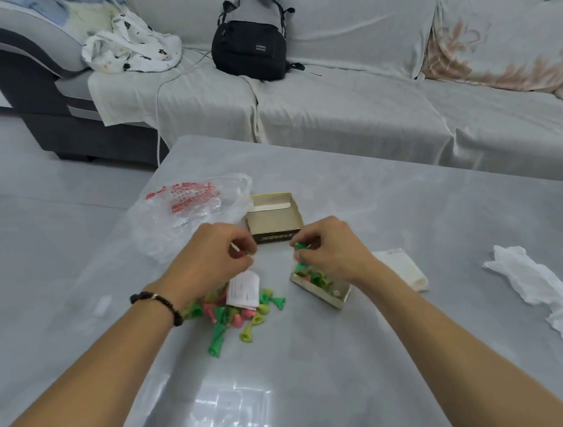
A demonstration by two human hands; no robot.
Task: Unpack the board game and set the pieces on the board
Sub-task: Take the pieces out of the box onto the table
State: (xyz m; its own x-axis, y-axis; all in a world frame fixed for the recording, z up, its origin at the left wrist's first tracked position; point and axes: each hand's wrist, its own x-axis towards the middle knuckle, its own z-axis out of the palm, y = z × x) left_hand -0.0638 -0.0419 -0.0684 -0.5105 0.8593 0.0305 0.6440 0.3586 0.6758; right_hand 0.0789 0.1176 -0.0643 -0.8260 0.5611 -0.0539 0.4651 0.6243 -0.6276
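Currently, the left hand point(214, 252) pinches a yellow-green piece point(250, 253) and the right hand point(331, 248) pinches a green piece point(299, 245), its long axis roughly level. Below the right hand, a box tray point(323, 286) holds pieces. Loose pieces point(237, 312) and a paper slip point(243, 288) lie below the left hand, pointing various ways, toward the table's point(408, 210) near edge.

Green, pink and yellow game pieces point(234, 313) lie heaped on the table point(407, 203), more fill the tilted box tray point(323, 286), and the empty box lid point(273, 215) sits beyond.
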